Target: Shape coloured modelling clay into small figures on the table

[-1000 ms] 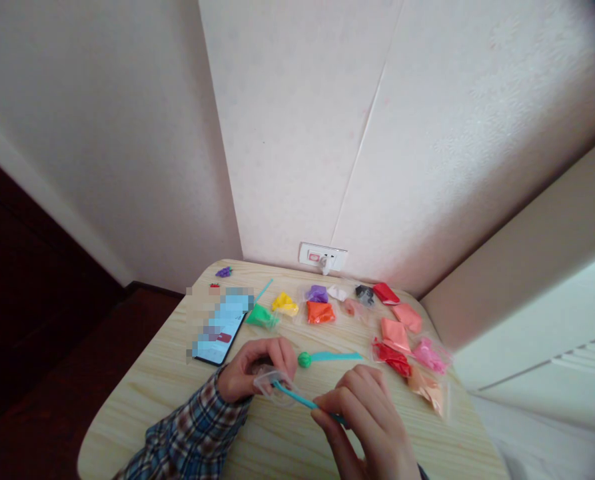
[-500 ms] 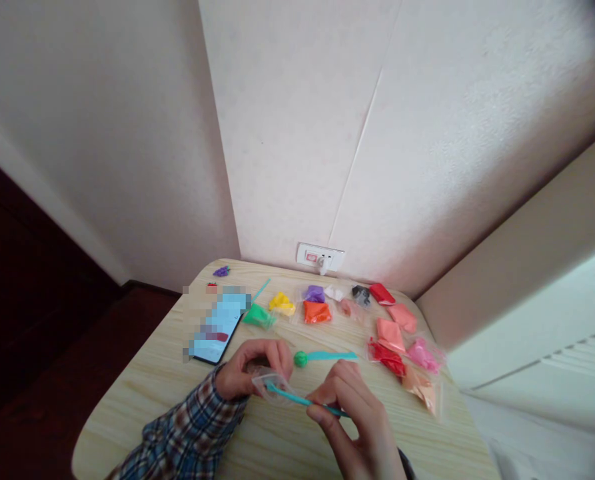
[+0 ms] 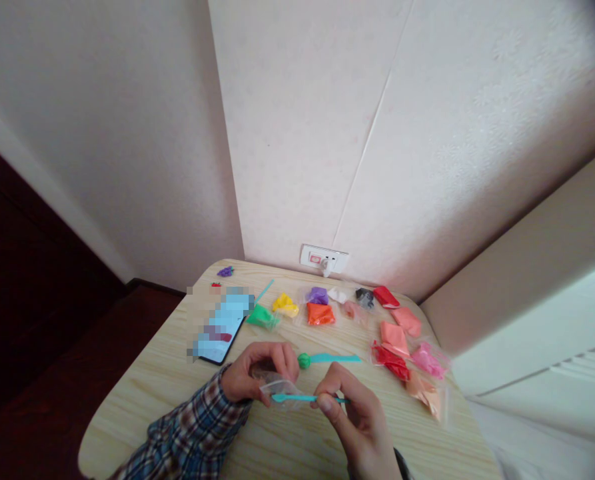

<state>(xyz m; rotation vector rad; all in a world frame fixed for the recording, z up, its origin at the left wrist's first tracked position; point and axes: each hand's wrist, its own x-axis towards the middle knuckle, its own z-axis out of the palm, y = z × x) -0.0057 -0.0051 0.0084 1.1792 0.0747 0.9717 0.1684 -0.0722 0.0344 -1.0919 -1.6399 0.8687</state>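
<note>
My left hand (image 3: 262,369) is closed on a small clear plastic bag (image 3: 280,385), its mouth facing right. Between thumb and fingers my right hand (image 3: 352,410) pinches a thin turquoise modelling tool (image 3: 302,398). The tool's wider, spoon-like tip lies at the bag's mouth; whether it is inside or in front I cannot tell. What the bag contains is too small to make out. Just beyond my hands, a green striped ball (image 3: 304,361) rests on the table against a flat turquoise knife-shaped tool (image 3: 334,358).
A phone (image 3: 224,327) with a lit, partly blurred screen lies at left on the wooden table (image 3: 142,400). Bags of coloured clay, including green (image 3: 262,317), orange (image 3: 320,314) and red (image 3: 391,360), spread across the back and right. A purple grape-like figure (image 3: 225,272) sits at the far left corner.
The turquoise tool has turned from slanting to nearly level, and its tip has shifted slightly right and down at the bag's mouth. The whole view has shifted slightly.
</note>
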